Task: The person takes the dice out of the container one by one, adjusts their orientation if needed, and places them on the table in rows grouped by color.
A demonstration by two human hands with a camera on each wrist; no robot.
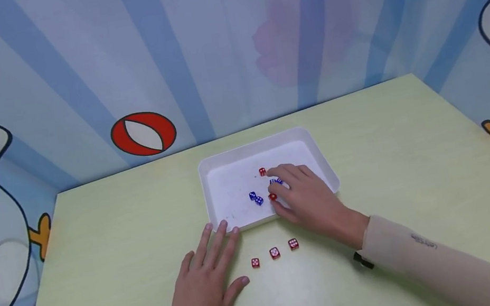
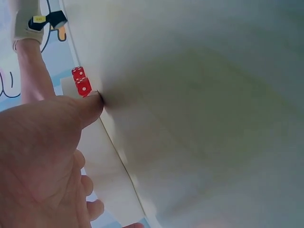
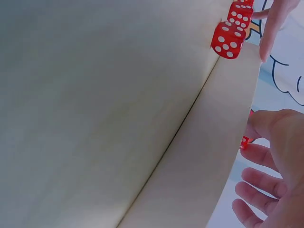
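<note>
A shallow white tray [image 1: 223, 167] holds red and blue dice. My right hand [image 1: 307, 196] reaches over its front wall and pinches a red die [image 3: 244, 141] between thumb and forefinger. Just beyond those fingertips lies another red die [image 1: 262, 171]. Two blue dice [image 1: 259, 200] sit left of the hand, and more blue dice [image 1: 279, 180] are partly hidden under its fingers. My left hand [image 1: 204, 288] lies with fingers spread, fingertips at the tray's front left corner. Right of its thumb, three red dice [image 1: 275, 253] form a row on the table.
The pale green table [image 1: 132, 229] runs back to a blue striped wall [image 1: 227, 43] with a red and white ball picture [image 1: 143, 133]. Printed side panels stand left and right. A dark band [image 1: 363, 261] shows at the right wrist.
</note>
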